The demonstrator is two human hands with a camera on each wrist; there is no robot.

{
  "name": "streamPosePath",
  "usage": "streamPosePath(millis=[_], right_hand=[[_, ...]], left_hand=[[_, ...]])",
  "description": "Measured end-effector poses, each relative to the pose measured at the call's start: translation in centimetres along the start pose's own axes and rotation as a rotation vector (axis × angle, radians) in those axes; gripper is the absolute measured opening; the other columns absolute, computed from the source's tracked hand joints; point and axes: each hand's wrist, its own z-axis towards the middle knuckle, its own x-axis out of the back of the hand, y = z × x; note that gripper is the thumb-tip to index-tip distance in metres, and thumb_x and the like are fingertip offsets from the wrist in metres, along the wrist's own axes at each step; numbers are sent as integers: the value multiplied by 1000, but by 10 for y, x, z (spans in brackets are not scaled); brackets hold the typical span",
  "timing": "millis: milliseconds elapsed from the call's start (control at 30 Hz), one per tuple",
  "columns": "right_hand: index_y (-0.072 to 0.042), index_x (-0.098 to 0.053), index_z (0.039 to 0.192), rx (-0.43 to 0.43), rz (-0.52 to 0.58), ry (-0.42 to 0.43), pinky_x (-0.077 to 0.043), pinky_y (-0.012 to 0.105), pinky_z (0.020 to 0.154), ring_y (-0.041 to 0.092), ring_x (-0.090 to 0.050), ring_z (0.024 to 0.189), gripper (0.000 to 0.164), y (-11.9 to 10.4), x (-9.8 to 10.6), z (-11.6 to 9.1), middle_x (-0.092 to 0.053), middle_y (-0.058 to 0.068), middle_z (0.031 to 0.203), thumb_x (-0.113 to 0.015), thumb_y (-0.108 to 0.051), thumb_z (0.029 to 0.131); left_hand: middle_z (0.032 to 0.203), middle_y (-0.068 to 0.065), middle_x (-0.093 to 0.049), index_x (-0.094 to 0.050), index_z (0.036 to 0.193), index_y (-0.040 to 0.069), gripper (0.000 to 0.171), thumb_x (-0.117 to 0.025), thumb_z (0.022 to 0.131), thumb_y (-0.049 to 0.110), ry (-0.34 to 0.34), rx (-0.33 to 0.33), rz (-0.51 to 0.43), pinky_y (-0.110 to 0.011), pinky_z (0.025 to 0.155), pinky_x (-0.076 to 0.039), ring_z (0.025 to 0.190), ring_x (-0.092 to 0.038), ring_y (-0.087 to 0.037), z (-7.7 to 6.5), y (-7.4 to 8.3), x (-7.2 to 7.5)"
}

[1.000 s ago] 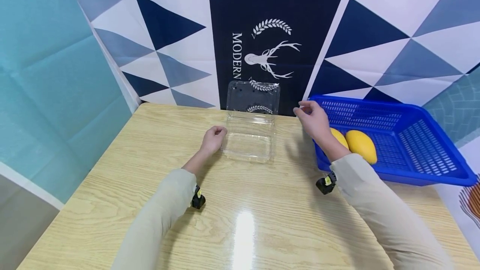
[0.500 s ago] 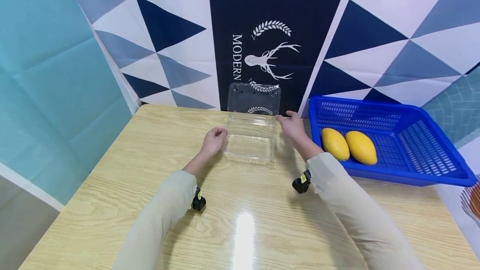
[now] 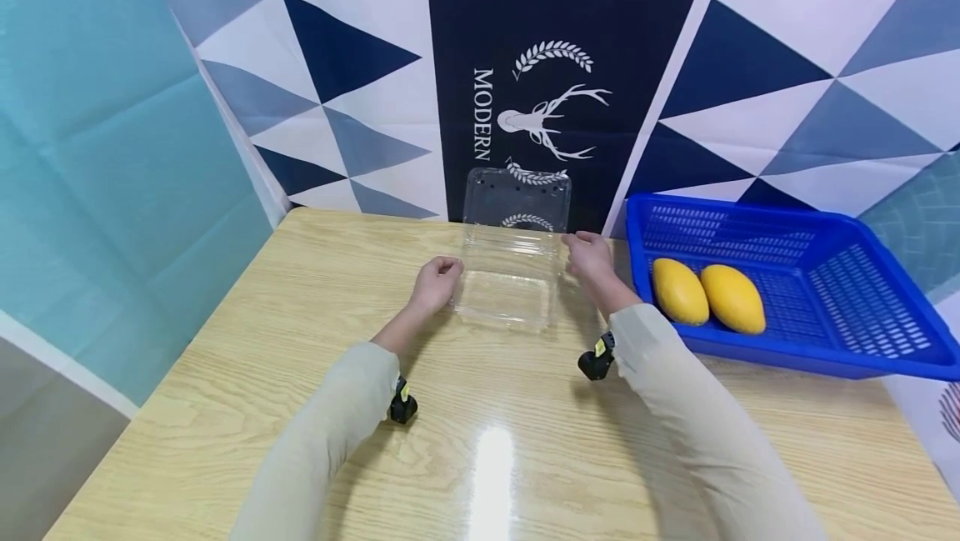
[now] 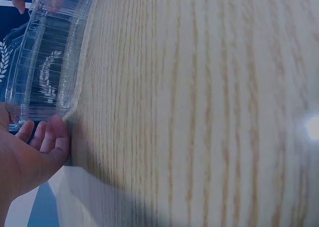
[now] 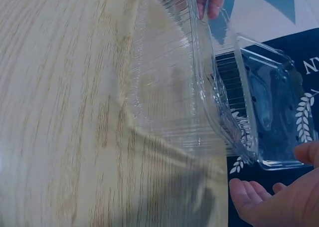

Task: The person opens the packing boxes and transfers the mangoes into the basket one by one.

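A clear plastic clamshell container [image 3: 504, 295] sits on the table near its back edge. Its lid [image 3: 517, 199] stands raised against the dark backdrop. At the container's left side, my left hand [image 3: 438, 283] holds the rim; the left wrist view has the fingers [image 4: 50, 137] curled against the plastic wall. My right hand [image 3: 588, 259] is beside the right back corner, near the hinge. In the right wrist view its thumb [image 5: 308, 153] is by the lid and the other fingers are apart from it, with nothing held between them. Contact with the lid is hard to tell.
To the right stands a blue perforated plastic basket [image 3: 795, 362] with two yellow mangoes, a left one [image 3: 679, 291] and a right one [image 3: 733, 299]. A patterned cloth backdrop [image 3: 375, 166] hangs behind the wooden table [image 3: 300, 291].
My right hand has moved left from above the basket's edge to the container's right back corner. My left hand keeps its place on the container, whose lid stays raised.
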Motion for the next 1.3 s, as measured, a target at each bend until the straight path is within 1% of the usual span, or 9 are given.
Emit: streamPosePath(millis=[100,233,400,567,667,767,900,1100,1300], right_hand=[[-1,-33,141,0,22,1,-47,33,83,19,-47,97,52,1,-2,4,-45,17,125,-47,-22,95],[1,-34,140,16,36,-7,-49,32,81,14,-50,86,52,2,-4,7,-49,13,115,-47,-19,94],[5,-35,138,8,47,-50,-51,24,69,3,-52,63,49,3,-3,8,-53,0,83,-46,-13,94],[6,-41,133,36,23,-62,-49,19,58,3,-52,56,48,13,-6,18,-51,-7,64,-47,-1,87],[4,-51,123,96,77,-76,-48,20,52,6,-51,51,44,28,-8,37,-51,-3,61,-50,5,79],[4,-52,121,98,126,-93,-49,21,51,9,-51,51,43,34,-9,46,-51,1,62,-52,6,79],[7,-45,129,60,83,-72,-50,19,53,5,-51,51,47,20,-8,28,-51,-2,61,-48,6,83],[10,-39,133,38,95,-113,-51,17,56,3,-53,52,48,8,-4,12,-52,-6,57,-45,5,86],[8,-39,135,28,59,-123,-53,20,62,4,-55,56,49,10,-6,14,-54,-5,61,-47,4,87]], left_hand=[[110,-13,-57,-56,122,2,37,-46,97,28,-7,-5,1,-20,63,-46,78,-51,-13,-1,2,1],[109,-12,-57,-56,121,1,37,-48,96,27,-4,3,-11,-19,57,-45,69,-49,-11,-1,3,2],[99,-9,-57,-55,121,0,37,-49,96,26,-21,8,-32,-18,51,-41,60,-45,-7,2,3,2],[95,-13,-60,-58,118,0,37,-48,96,28,-19,53,-91,-19,48,-39,54,-45,-8,8,5,3],[105,-16,-62,-57,118,-2,39,-46,97,29,10,80,-137,-22,56,-46,64,-53,-13,12,9,6],[113,-17,-61,-55,120,-2,39,-45,98,28,16,91,-154,-29,67,-52,77,-58,-21,17,16,8],[114,-16,-61,-54,121,-2,38,-45,98,27,14,83,-125,-35,75,-55,83,-59,-24,22,23,8],[114,-21,-59,-54,122,-4,34,-44,99,18,5,66,-159,-29,68,-53,82,-61,-26,27,27,8],[107,-19,-60,-56,120,-4,30,-46,97,14,21,74,-184,-17,55,-46,69,-57,-15,34,23,7]])
